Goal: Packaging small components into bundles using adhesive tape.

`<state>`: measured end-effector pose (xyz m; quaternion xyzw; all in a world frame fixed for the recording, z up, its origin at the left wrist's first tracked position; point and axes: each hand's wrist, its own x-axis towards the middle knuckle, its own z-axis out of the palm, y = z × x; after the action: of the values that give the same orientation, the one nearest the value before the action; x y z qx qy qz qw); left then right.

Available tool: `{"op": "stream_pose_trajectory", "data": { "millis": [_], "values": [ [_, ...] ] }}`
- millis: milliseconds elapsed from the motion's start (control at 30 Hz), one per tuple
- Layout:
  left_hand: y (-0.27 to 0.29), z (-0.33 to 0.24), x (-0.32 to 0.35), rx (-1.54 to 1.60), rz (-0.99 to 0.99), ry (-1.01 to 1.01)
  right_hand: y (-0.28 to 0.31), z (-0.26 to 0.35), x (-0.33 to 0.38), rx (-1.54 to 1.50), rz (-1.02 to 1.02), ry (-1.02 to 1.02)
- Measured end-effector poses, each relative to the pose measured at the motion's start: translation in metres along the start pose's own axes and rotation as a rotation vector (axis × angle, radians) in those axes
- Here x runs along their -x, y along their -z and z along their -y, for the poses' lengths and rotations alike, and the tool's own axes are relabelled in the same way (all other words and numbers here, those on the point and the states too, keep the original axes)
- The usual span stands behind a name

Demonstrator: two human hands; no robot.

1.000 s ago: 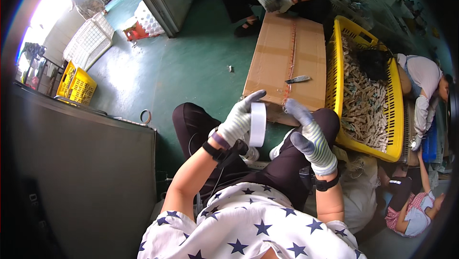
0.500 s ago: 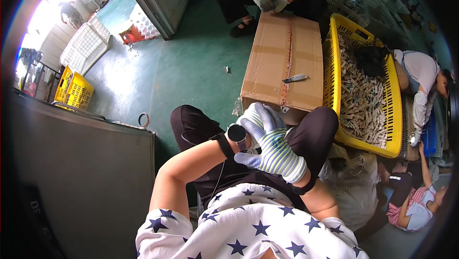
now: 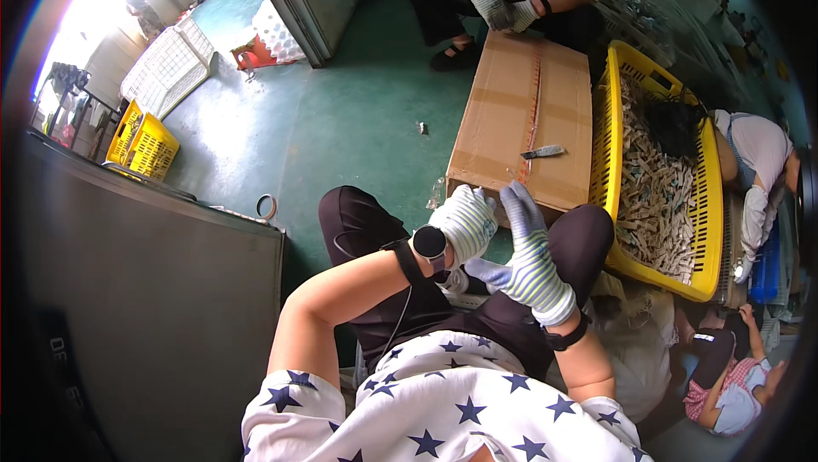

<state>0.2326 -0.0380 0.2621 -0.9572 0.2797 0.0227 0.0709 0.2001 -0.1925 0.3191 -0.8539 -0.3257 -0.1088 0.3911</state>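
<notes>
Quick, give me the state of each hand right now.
Left hand: gloved, curled closed; whether it holds anything cannot be told.
Right hand: gloved, fingers extended, open, pressed against the left hand; nothing visible in its grip.

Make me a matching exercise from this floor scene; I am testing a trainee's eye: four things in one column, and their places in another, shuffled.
Things:
1. knife
2. roll of tape
3. yellow crate
4. wrist device

Places:
A. on the green floor, beside the grey cabinet
B. on the left hand side's wrist
C. on top of the cardboard box
D. right of the cardboard box, full of small pieces

Pairs: 1-C, 2-A, 3-D, 4-B
</notes>
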Motion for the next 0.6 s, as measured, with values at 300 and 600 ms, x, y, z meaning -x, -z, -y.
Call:
{"op": "stream_pose_trajectory", "data": {
  "millis": [300,600],
  "values": [
    [-0.004,0.0,0.001,-0.013,-0.005,0.022,-0.009,-0.027,0.031,-0.078,0.138,-0.183],
    [-0.004,-0.002,-0.001,0.053,-0.051,0.024,-0.019,-0.034,0.037,-0.178,0.182,-0.244]
  ]
}}
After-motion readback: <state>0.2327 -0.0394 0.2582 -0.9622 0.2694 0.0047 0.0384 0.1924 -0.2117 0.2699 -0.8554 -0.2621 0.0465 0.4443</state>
